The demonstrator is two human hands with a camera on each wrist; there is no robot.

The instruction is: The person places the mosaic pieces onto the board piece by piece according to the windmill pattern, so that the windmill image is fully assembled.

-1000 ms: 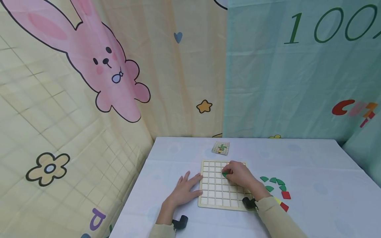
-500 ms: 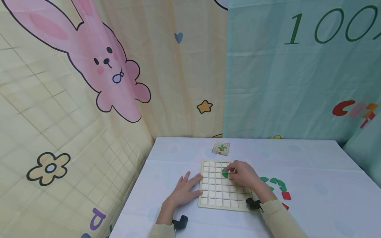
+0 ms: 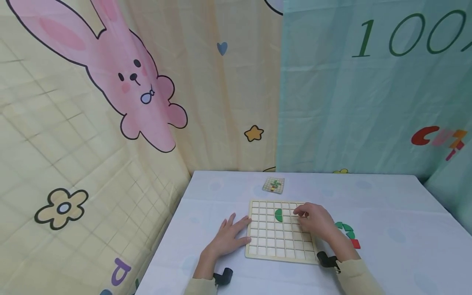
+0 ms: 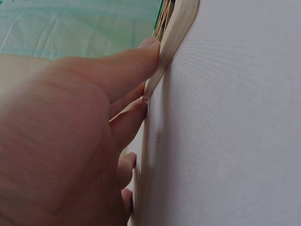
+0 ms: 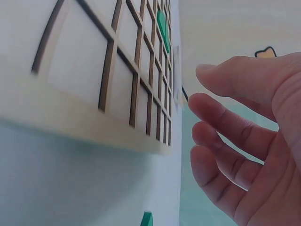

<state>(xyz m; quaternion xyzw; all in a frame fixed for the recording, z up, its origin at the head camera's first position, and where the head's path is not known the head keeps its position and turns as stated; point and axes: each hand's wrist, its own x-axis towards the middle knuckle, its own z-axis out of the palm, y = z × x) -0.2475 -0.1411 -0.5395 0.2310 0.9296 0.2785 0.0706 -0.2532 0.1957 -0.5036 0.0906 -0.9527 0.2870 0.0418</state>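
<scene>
Over the board [image 3: 271,242], right fingers [image 5: 235,128] parted, left fingers [image 3: 241,223] spread against it, red tile [image 3: 356,243] in head view only

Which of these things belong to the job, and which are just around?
Likely part of the job: grid board, green pieces on it, loose green pieces, red piece, pattern card.

Apparently just around: rabbit-print curtain, teal curtain, black wrist gadgets.

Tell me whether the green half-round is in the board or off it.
In: the head view shows the green half-round within the board, and the right wrist view shows it set between its ribs.
</scene>
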